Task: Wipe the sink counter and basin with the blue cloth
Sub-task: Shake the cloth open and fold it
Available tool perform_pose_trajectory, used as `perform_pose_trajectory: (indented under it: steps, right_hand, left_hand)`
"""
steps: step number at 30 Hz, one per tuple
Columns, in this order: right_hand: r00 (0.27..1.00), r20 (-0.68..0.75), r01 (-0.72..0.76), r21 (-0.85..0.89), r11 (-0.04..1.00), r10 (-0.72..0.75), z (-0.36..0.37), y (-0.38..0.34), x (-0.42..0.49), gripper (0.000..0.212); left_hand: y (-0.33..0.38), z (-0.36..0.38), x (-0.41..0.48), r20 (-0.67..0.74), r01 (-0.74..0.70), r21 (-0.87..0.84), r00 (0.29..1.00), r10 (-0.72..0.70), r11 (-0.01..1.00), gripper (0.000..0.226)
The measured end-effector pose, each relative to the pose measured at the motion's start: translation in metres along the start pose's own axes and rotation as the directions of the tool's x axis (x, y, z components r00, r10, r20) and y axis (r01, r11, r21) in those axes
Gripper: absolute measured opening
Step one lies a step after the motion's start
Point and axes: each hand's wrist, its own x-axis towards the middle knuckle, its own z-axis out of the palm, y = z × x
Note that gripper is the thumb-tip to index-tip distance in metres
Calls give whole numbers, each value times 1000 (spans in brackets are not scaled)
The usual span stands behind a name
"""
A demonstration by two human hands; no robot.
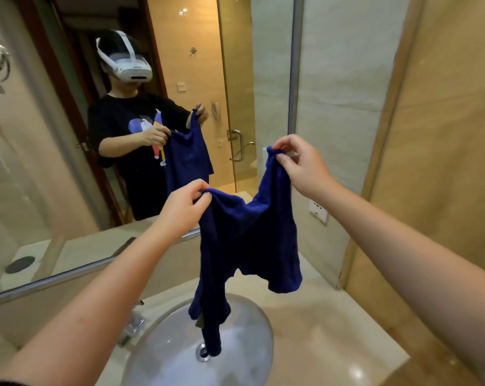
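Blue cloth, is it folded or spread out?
Spread but rumpled: the blue cloth hangs unfolded, left hand and right hand pinching its top corners apart.

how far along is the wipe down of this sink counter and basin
Barely started. Done: the blue cloth is picked up. In hand: the left hand and right hand pinch its top edge, holding it spread above the basin. Left: wiping the counter and basin; the cloth is pressed on neither yet.

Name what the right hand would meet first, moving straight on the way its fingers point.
The blue cloth it pinches; beyond that, probably the mirror, though depth is unclear.
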Motion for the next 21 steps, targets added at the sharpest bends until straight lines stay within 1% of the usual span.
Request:
perform_pose_trajectory:
  steps: [3, 6, 8, 12, 15, 16, 18, 21]
  right_hand:
    - [999, 29, -30, 15, 999, 30, -11, 0, -2, 21]
    - [999, 43, -20, 12, 1000, 19, -23, -1, -6, 26]
    - [999, 39, -8, 2, 1000, 8, -30, -1, -7, 25]
    - [999, 45, 23, -33, 999, -21, -44, -3, -10, 22]
    - [997, 73, -11, -31, 999, 13, -56, 0, -17, 18]
    - [996, 81, -21, -35, 999, 24, -60, 1, -20, 17]
    - [994, 101, -26, -59, 998, 32, -67, 8, -27, 17]
    - [994, 105, -15, -110, 994, 27, -74, 22, -32, 20]
  left_hand:
    - [19, 15, 11, 39, -25, 9, 999, 25, 1000, 12]
    - [38, 35, 18, 77, -36, -23, 996, 37, 999, 14]
    - [54, 49, 21, 110, -44, -34, 993, 47, 998, 16]
    - [92, 75, 26, 282, -51, -76, 957, 71, 996, 12]
    - [110, 90, 29, 408, -67, -29, 910, 73, 997, 35]
    - [113, 94, 30, 419, -89, -19, 904, 89, 996, 35]
    - [117, 102, 30, 379, -120, -48, 917, 129, 992, 28]
    - [119, 112, 34, 267, -120, -211, 948, 175, 970, 14]
